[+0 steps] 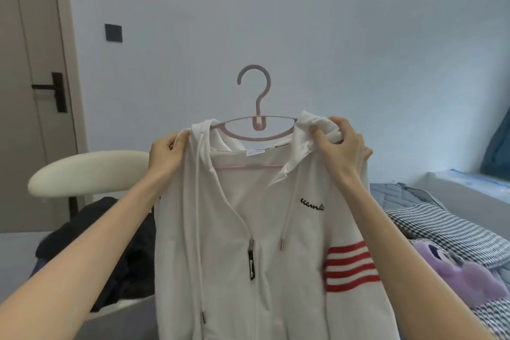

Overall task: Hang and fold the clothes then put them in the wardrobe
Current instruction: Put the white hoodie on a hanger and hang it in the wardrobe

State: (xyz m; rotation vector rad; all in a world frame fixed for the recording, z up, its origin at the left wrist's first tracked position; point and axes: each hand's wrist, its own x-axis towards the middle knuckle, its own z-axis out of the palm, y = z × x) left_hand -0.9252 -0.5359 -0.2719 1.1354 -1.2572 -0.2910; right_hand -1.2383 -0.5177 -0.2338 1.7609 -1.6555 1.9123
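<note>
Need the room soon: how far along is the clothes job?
Done: the hanger sits inside the hoodie. In hand: the left hand and right hand grip its shoulders, so it is not yet hung up. Left: dark clothes lie loose by the chair, and no wardrobe is in view.

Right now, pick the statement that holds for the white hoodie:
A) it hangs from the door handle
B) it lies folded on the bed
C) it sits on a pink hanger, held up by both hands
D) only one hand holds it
C: the white hoodie is on the pink hanger, and the left hand and right hand each grip a shoulder.
</note>
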